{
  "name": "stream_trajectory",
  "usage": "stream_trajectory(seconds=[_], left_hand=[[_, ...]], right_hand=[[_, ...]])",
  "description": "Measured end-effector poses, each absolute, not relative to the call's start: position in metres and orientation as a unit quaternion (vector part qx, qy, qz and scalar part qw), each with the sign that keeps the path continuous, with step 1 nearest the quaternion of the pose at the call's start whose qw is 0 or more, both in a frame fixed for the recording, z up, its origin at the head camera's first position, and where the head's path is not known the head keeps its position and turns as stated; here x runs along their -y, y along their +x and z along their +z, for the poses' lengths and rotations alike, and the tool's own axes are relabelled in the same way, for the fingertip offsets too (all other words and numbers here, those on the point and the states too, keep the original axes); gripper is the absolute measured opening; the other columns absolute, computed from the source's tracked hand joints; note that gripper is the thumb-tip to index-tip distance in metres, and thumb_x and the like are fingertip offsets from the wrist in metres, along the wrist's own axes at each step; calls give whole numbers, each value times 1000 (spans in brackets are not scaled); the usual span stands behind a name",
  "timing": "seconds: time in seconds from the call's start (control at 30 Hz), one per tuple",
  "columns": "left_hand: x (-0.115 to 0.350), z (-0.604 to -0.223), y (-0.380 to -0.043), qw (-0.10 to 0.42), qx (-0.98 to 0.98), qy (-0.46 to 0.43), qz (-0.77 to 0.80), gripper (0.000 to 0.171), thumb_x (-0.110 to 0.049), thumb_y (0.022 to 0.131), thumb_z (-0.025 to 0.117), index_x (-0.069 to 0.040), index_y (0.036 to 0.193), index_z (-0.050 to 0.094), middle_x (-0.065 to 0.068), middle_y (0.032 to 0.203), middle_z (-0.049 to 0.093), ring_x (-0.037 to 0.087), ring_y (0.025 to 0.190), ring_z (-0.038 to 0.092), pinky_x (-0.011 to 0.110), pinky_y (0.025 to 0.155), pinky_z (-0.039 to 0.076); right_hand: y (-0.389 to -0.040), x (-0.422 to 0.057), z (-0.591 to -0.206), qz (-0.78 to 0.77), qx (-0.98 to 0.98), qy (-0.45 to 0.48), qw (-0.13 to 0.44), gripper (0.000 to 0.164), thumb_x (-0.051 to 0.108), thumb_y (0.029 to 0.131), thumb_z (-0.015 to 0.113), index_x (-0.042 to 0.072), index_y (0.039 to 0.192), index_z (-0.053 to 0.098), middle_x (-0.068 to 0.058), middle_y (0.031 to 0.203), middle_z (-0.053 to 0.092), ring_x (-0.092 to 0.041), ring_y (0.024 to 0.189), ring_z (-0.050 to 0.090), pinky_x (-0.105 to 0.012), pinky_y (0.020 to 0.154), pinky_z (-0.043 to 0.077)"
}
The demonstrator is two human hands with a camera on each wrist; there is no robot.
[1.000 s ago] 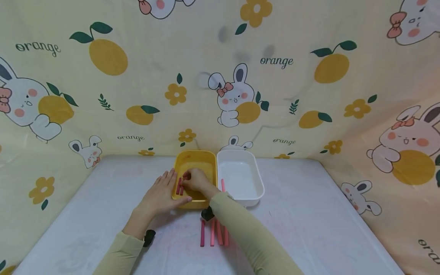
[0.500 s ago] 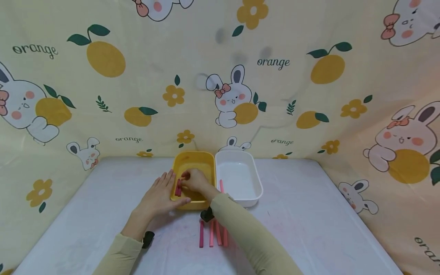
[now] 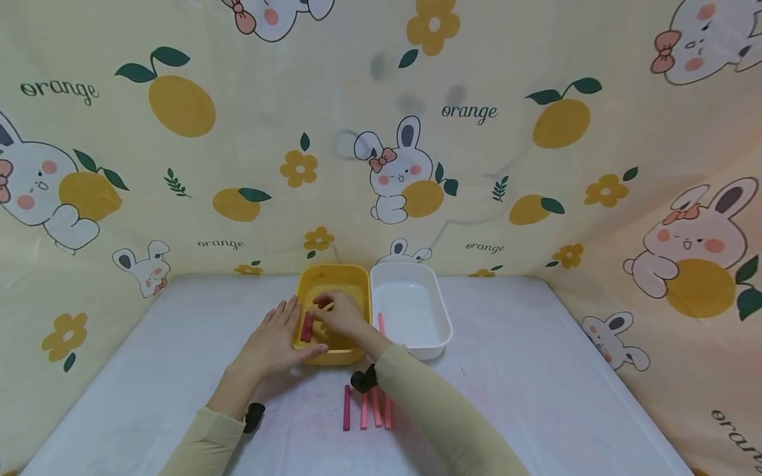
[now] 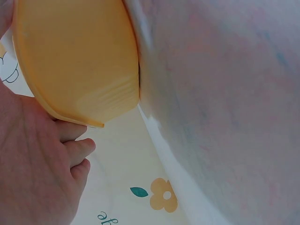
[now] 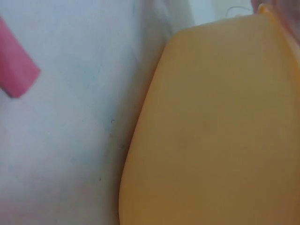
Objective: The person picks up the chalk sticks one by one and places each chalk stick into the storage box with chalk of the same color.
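Observation:
In the head view a yellow plastic box (image 3: 339, 357) stands at the middle of the table. My left hand (image 3: 270, 340) rests along its left rim, fingers straight, thumb at the front edge; the left wrist view also shows the hand (image 4: 40, 154) against the box wall (image 4: 84, 56). My right hand (image 3: 342, 314) reaches inside the box, thumb and forefinger apart. Beside those fingertips, dark red pastel sticks (image 3: 306, 327) lie close together against the left inner side. The right wrist view shows mostly the box's outer wall (image 5: 206, 126), with the fingers hidden.
A white box (image 3: 446, 337) touches the yellow one on the right, a pink stick (image 3: 381, 322) partly visible at its near left corner. Several sticks lie in front: a dark one (image 3: 346, 408) and lighter pink ones (image 3: 376, 408). Patterned cloth (image 3: 238, 132) hangs behind.
The red sticks in the yellow box have come together side by side. My right hand has let go of one and drawn slightly right. My left hand stays on the rim.

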State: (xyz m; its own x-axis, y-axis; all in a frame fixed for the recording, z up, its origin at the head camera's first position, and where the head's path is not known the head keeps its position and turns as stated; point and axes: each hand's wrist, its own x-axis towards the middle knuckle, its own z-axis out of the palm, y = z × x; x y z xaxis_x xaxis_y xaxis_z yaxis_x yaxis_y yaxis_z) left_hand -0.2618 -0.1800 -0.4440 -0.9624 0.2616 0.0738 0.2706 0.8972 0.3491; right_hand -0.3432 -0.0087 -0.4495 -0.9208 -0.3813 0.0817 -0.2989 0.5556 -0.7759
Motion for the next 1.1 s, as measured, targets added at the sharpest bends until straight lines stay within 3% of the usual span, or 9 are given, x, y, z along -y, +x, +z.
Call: stream_trajectory(seconds=[0.27,0.7,0.97,1.1], left_hand=[[180,-445,-262,11,975,-134,-178,115,-76,91,57,10,159,24,27,170,17,48,156,16,61,127,14],[181,-447,-263,8,976,-126,-178,115,-75,90,59,8,161,22,25,170,16,46,157,15,60,127,13],[179,-444,-261,5,977,-118,-178,117,-77,89,57,7,161,21,25,170,16,47,157,15,60,127,13],[179,-444,-261,4,977,-120,-177,118,-79,89,56,8,161,21,26,170,15,47,157,15,60,127,13]], right_hand=[[-331,-5,-440,-491,-850,-188,21,31,30,97,76,9,120,73,-4,114,70,-15,93,64,-25,84,58],[-308,-40,-426,-492,-840,-226,-26,30,27,97,76,9,122,72,-2,118,68,-15,95,66,-25,81,60],[-288,-63,-422,-480,-842,-244,-31,24,25,97,76,14,117,73,-7,115,66,-15,93,65,-24,81,59],[-280,-74,-423,-473,-843,-254,-36,25,23,96,77,10,117,72,-9,114,66,-16,92,64,-23,81,59]])
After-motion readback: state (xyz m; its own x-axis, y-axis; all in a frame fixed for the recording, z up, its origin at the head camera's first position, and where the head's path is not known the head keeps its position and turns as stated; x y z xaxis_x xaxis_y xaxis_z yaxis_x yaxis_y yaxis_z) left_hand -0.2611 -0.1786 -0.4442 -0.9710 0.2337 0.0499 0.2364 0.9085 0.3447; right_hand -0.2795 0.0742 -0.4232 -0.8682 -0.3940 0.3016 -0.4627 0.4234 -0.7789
